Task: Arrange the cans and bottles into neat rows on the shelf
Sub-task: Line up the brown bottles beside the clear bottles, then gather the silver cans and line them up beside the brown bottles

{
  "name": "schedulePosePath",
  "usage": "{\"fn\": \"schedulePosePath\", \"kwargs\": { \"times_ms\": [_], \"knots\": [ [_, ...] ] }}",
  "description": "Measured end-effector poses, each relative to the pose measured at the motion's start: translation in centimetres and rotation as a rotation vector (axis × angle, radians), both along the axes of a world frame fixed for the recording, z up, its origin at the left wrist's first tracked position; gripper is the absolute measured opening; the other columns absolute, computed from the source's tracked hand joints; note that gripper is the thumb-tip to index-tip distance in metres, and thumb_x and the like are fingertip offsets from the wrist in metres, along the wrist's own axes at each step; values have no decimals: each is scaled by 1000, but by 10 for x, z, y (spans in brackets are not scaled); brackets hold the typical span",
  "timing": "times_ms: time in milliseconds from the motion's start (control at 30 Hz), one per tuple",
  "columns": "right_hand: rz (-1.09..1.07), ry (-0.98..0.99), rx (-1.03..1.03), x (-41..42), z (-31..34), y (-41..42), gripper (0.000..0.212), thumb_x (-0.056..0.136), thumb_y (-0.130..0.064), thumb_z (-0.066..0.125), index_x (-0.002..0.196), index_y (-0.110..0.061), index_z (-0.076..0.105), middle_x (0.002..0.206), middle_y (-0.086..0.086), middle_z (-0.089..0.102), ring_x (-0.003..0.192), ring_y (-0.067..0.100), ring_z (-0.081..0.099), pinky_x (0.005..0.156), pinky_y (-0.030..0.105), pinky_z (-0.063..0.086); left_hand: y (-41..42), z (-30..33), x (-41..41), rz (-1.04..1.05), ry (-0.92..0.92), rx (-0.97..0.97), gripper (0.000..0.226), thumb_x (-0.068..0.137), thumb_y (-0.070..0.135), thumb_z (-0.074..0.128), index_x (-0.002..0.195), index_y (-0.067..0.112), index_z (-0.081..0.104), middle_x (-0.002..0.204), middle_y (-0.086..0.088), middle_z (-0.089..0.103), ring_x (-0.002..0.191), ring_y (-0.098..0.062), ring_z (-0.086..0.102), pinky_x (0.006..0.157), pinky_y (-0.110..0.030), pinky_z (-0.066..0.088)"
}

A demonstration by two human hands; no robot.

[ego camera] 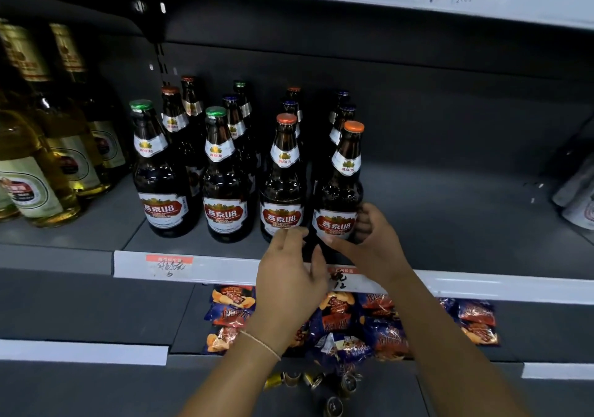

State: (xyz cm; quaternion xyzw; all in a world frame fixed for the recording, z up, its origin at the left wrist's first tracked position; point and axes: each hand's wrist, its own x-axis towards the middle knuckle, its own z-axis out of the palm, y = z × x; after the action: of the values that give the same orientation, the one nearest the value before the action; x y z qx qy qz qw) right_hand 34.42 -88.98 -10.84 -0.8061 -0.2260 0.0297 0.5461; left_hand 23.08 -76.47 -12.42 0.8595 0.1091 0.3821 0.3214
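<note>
Reaching into the shelf (450, 211), both hands work at the front row of dark brown beer bottles. That row stands four across near the shelf's front edge, with more bottles lined up behind each. The right hand (373, 240) wraps the rightmost front bottle (342, 185) low down, at its red and white label: thumb across the front, fingers curled round the far side, so that grip looks clamped on the glass. The left hand (289, 275) is loose and apart, fingertips just by the base of the orange-capped bottle (283, 179) next to it; whether they touch it I cannot tell.

These are full glass bottles by the look of them, so heavy, rigid, smooth and breakable, and tall enough to tip if pushed at the neck. Taking hold low on the body, around the paper label where there is some friction, seems the safest way to slide one into line. Knocking neighbours together is the main risk, given how close they stand. Pale yellow bottles (41, 172) sit further left, and snack packets (379, 320) fill the shelf below
</note>
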Motion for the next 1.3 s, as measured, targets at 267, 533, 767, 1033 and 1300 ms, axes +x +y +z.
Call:
{"fn": "schedulePosePath", "kwargs": {
  "times_ms": [267,533,767,1033,1300],
  "knots": [
    [-77,-24,87,-2,16,-44,56,87,-29,71,137,-17,50,126,-4,59,117,8,58,93,20,50,-31,24,22,-259,-28,71,30,87,19,50,111,11,65,102,-4,65,88,-14,59,73,-19,47],
    [-235,-127,143,15,41,-114,32,96,-21,60,126,-11,59,104,-7,67,93,-5,62,83,8,48,-91,82,75,-412,-76,177,34,86,14,49,115,5,64,97,-9,67,86,-23,64,77,-34,54],
    [-315,-225,144,53,64,-197,24,97,-17,59,121,-10,61,94,-9,65,79,-12,60,73,6,46,-161,109,136,-459,-66,180,35,89,10,53,123,10,59,101,-5,63,87,-18,60,82,-27,48],
    [-381,-303,25,122,85,-315,30,95,-16,62,124,-12,60,102,0,66,87,-2,60,74,3,44,-262,119,220,-532,71,145,35,93,10,50,128,8,55,113,-7,60,104,-19,58,93,-29,47],
    [-629,-363,-215,225,94,-406,45,88,-26,69,127,-5,58,114,14,66,107,29,62,90,30,45,-335,110,288,-578,269,-162,32,95,10,51,127,10,54,106,1,59,97,-13,58,83,-18,46]
  ]
}}
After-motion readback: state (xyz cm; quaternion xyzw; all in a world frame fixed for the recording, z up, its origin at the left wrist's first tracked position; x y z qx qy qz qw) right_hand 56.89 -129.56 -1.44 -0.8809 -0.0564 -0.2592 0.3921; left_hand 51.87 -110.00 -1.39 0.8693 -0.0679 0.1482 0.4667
